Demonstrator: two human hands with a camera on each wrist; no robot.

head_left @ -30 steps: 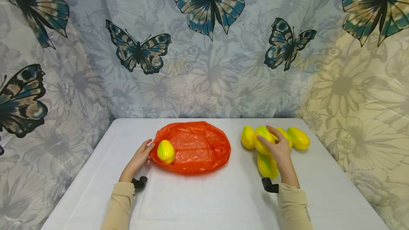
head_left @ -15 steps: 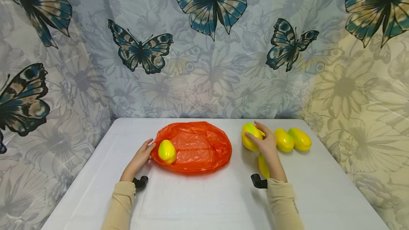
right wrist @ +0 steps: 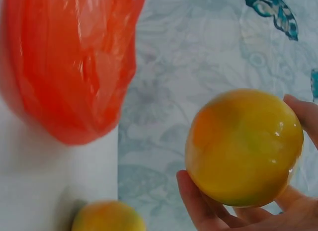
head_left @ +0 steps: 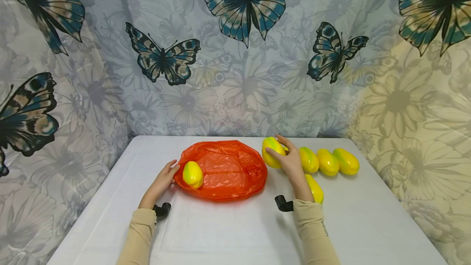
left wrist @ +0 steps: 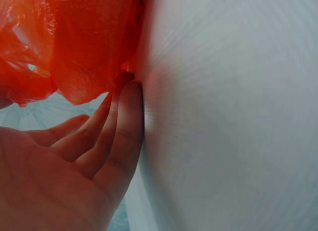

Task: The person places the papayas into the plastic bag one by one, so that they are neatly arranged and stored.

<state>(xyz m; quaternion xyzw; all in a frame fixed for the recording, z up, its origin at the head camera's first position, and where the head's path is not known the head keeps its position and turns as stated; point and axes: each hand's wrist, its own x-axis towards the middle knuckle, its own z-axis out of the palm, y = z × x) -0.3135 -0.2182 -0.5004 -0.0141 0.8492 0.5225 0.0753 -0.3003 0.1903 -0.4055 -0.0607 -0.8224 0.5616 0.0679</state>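
Note:
A red plastic bag [head_left: 224, 175] lies spread with its mouth up, one yellow-green fruit [head_left: 192, 174] inside at its left. My left hand [head_left: 158, 185] holds the bag's left rim; in the left wrist view the hand's [left wrist: 74, 161] long fingers reach fairly straight against the plastic [left wrist: 89, 47], low by the tabletop. Beyond the bag's right edge, my right hand [head_left: 294, 169] grips another yellow-green fruit [head_left: 273, 152] between thumb and fingers. The right wrist view shows that fruit [right wrist: 243, 146] raised, with fingertips on both sides and the bag [right wrist: 74, 67] to its left.
Several more yellow fruits are at the right: a row of them [head_left: 328, 162] along the back and one [head_left: 313, 191] nearer, partly behind my right wrist. The white table [head_left: 220, 232] ends at a butterfly-patterned cloth [head_left: 235, 105].
The gripped fruit has moved left with my right hand, away from the other fruits and up to the bag's right edge. My left hand keeps its place at the rim.

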